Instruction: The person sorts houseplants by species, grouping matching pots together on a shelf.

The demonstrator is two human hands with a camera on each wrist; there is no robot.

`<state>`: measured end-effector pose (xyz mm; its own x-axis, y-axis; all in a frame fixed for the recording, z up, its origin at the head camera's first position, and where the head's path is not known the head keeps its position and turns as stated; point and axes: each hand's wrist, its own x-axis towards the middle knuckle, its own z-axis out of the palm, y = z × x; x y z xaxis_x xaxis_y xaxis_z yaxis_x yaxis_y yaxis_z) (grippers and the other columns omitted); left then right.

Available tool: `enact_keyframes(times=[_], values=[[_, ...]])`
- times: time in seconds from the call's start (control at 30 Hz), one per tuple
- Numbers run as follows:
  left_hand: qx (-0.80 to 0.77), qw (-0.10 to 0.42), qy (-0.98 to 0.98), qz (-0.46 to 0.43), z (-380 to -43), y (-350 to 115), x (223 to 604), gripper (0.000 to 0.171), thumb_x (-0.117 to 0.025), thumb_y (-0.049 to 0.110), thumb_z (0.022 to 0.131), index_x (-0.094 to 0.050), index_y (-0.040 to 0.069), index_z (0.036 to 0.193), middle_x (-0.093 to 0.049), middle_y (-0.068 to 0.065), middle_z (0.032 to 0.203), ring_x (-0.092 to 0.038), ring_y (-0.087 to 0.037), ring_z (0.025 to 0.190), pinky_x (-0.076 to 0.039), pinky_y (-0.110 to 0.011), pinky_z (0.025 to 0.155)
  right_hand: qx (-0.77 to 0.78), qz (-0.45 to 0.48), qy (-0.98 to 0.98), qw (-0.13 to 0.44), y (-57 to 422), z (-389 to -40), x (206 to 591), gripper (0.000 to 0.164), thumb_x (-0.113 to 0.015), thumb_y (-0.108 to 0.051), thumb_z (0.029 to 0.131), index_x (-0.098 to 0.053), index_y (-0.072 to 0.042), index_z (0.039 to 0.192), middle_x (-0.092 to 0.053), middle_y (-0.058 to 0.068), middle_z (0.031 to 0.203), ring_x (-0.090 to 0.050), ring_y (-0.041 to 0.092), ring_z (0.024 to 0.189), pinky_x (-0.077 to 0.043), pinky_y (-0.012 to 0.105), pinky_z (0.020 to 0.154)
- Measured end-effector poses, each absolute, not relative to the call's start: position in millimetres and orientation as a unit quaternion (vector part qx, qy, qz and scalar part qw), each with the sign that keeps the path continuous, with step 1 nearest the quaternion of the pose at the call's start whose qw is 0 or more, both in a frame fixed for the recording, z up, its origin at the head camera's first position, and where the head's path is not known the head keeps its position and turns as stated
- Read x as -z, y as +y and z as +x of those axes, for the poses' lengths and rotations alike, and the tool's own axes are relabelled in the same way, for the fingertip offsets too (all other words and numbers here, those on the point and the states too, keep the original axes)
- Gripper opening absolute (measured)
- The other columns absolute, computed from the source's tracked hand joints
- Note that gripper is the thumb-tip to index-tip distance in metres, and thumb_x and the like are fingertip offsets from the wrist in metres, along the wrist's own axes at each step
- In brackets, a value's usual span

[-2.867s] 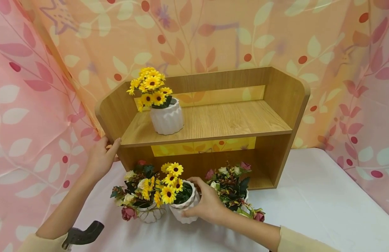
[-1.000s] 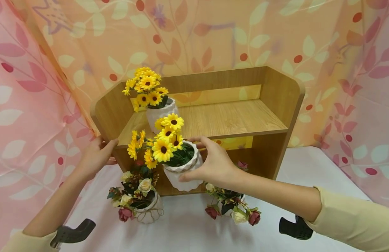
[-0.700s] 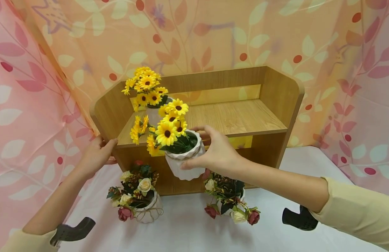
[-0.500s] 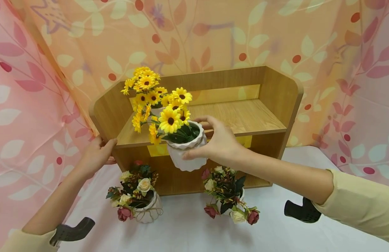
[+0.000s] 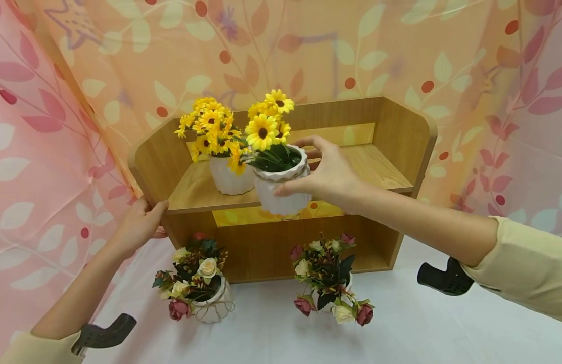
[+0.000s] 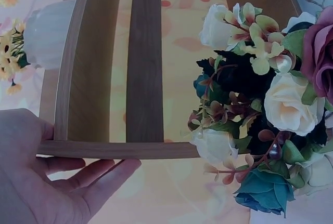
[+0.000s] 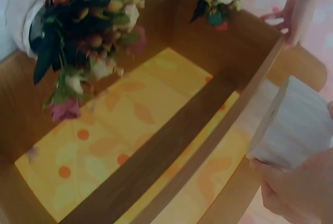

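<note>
- White fluted ceramic pot of yellow artificial sunflowers (image 5: 281,203), brown cord round its neck: off the worktop, roughly upright, in front of the upper tier's front edge.
- Right hand (image 5: 328,169) was clamped on that pot, thumb on the near side, fingers round the far side.
- Its blooms leaned left, overlapping the second white sunflower pot (image 5: 231,179) in the head view; couldn't tell if they touched.
- Second pot stood upright on the upper tier, left end.
- Left hand (image 5: 137,225) was clamped on the left side panel of the two-tier wood-grain shelf (image 5: 406,126), well apart from the right.
- White pot of mixed artificial roses (image 5: 213,306) sat on the white-covered worktop (image 5: 272,333), before the shelf's lower left.
- Another rose arrangement (image 5: 326,278) sat before the lower right, pot mostly hidden.
- Orange leaf-print backdrop (image 5: 281,55) hung behind.
</note>
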<state>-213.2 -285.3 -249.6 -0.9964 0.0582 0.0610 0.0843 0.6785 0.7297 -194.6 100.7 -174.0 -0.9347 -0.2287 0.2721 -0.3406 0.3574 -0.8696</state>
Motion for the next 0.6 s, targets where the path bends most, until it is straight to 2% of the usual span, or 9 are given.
enact_keyframes(times=[0.2, 0.4, 0.6], values=[[0.393, 0.015, -0.919, -0.033, -213, -285, 249, 0.075, -0.032, 0.042, 0.113, -0.015, -0.015, 0.16, -0.036, -0.045, 0.154, -0.054, -0.062, 0.13, -0.064, -0.05, 0.086, -0.544, 0.16, -0.821, 0.059, 109, -205, 163, 0.086, -0.095, -0.012, 0.077, -0.049, -0.009, 0.15, -0.057, 0.014, 0.141, -0.059, 0.03, 0.127, -0.057, 0.047, 0.103], [0.399, 0.013, -0.916, -0.035, -213, -286, 249, 0.075, -0.032, 0.042, 0.114, -0.015, -0.015, 0.159, -0.036, -0.044, 0.154, -0.055, -0.061, 0.13, -0.065, -0.048, 0.085, -0.54, 0.139, -0.828, 0.065, 121, -214, 155, 0.087, -0.095, -0.017, 0.078, -0.047, -0.011, 0.151, -0.057, 0.015, 0.144, -0.06, 0.03, 0.127, -0.056, 0.046, 0.105], [0.399, 0.015, -0.916, -0.038, -212, -286, 249, 0.075, -0.032, 0.042, 0.114, -0.016, -0.015, 0.159, -0.038, -0.044, 0.154, -0.056, -0.061, 0.129, -0.065, -0.047, 0.084, -0.522, 0.129, -0.838, 0.089, 134, -225, 149, 0.088, -0.094, -0.023, 0.079, -0.046, -0.009, 0.151, -0.052, 0.017, 0.145, -0.055, 0.03, 0.129, -0.055, 0.046, 0.103]])
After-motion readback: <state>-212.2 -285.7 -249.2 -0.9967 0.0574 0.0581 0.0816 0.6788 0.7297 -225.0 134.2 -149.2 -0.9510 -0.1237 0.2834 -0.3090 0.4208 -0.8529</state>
